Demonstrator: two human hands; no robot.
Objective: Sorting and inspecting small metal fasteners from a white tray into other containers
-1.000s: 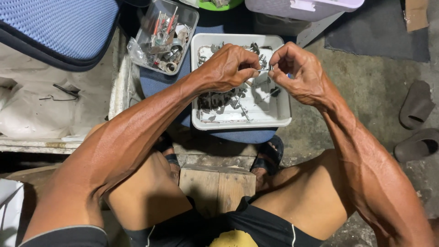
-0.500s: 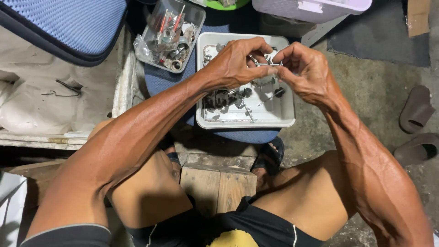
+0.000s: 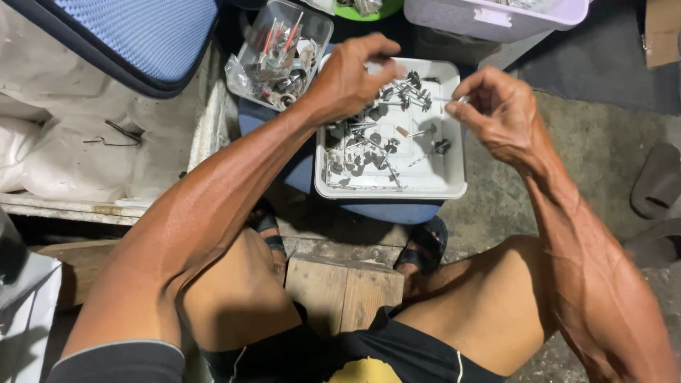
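I sit low on a wooden block, my knees apart, and under me is a rough concrete floor with my sandals on it. In front of my knees a white tray rests on a blue cushion, and inside it lie many small metal valves, scattered, some touching each other. Behind the tray, to the left, stands a clear plastic box full of mixed metal parts, and beside it is a blue padded seat. Far at the top there is a pale lilac bin. At my left a dirty white sheet covers something. My left hand hangs above the upper left part of the tray; its fingers are curled and loosely apart, and I cannot tell if they hold anything. My right hand is over the right edge of the tray, and its thumb and first finger are pressed together, pinching a thin metal stem that points toward my left hand. The two hands are near but not touching.
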